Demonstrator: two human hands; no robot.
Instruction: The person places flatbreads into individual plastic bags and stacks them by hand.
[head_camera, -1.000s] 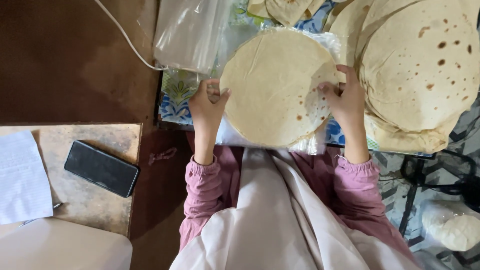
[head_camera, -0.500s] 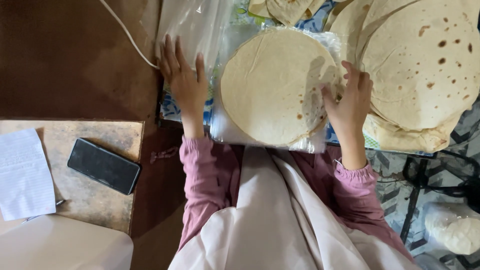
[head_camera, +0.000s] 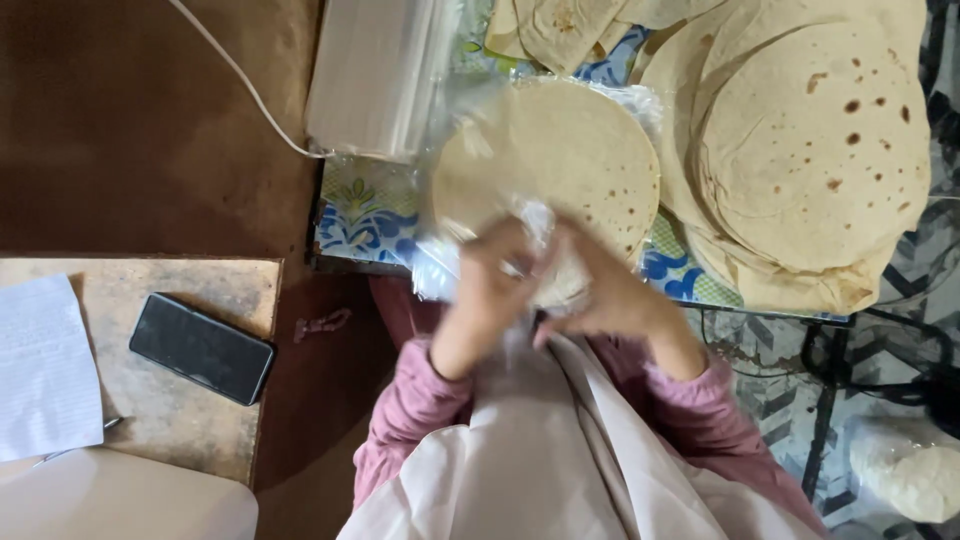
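Observation:
A stack of round flatbreads (head_camera: 560, 150) lies inside a clear plastic bag (head_camera: 450, 110) on a patterned cloth. My left hand (head_camera: 490, 290) and my right hand (head_camera: 610, 295) meet at the near edge of the stack, both blurred, fingers gripping the bag's crumpled open end. The bag's mouth is bunched between the two hands. Pink sleeves cover both wrists.
A bigger pile of flatbreads (head_camera: 810, 150) sits to the right. A stack of clear bags (head_camera: 375, 75) lies behind left, with a white cable (head_camera: 240, 85) beside it. A black phone (head_camera: 200, 347) and white paper (head_camera: 40, 365) rest on a board at left.
My left hand left the bag stack and came back to the flatbreads. Both hands moved together at the near edge and gathered the bag's open end.

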